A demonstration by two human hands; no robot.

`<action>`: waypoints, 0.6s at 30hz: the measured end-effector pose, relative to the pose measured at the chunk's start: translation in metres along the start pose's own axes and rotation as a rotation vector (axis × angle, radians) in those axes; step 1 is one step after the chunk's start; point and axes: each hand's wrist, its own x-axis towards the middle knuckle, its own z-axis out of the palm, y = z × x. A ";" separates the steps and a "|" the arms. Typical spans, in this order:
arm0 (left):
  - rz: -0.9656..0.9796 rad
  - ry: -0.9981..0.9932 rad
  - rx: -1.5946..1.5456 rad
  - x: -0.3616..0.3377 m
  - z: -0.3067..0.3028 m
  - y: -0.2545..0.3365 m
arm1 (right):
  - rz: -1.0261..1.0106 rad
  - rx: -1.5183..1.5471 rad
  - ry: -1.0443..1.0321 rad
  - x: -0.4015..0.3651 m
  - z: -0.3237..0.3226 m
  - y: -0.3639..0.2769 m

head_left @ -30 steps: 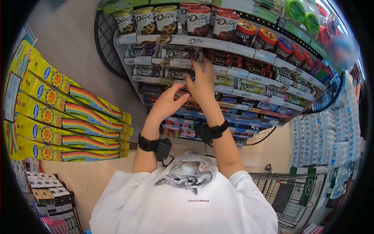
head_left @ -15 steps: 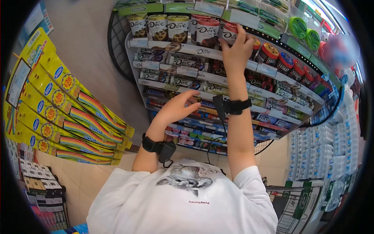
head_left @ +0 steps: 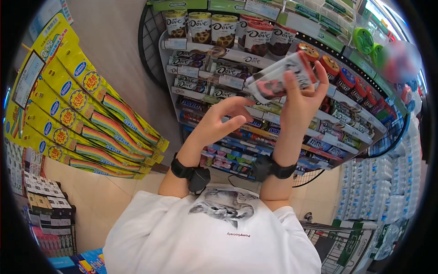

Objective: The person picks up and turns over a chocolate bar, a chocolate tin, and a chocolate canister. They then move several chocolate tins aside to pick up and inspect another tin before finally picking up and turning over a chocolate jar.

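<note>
My right hand (head_left: 299, 91) grips a Dove chocolate tub (head_left: 270, 86) with a red lid, white label and dark red picture. The tub is tilted on its side in front of the shelf rack, and part of it is hidden by my fingers. Empty and with fingers apart, my left hand (head_left: 226, 119) hovers to the left of the tub, not touching it. Behind, on the top shelf, stand red-lidded Dove tubs (head_left: 258, 39) and yellow-lidded Dove tubs (head_left: 199, 29). Beneath them are rows of Dove bars (head_left: 230, 68).
M&M's tubs (head_left: 345, 77) stand along the shelf to the right. Yellow candy packets (head_left: 86, 109) hang on the left. Stacked water bottles (head_left: 369, 182) and a shopping cart (head_left: 344, 246) are at the right. Small boxes (head_left: 45, 196) sit at lower left.
My right hand has lifted the red-lidded tub off the top shelf and brought it closer, tipping it. My left hand has moved slightly right and up toward it. The view has shifted a little.
</note>
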 end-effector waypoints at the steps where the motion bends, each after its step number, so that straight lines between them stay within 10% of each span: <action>1: -0.003 -0.001 0.035 0.000 0.002 0.005 | 0.061 -0.127 -0.094 -0.006 -0.001 -0.011; 10: -0.119 0.155 0.060 -0.007 0.026 -0.002 | 0.278 -0.075 -0.154 -0.021 -0.001 -0.018; 18: -0.227 -0.123 -0.293 -0.006 0.025 0.002 | 0.470 0.689 -0.414 -0.033 -0.019 0.004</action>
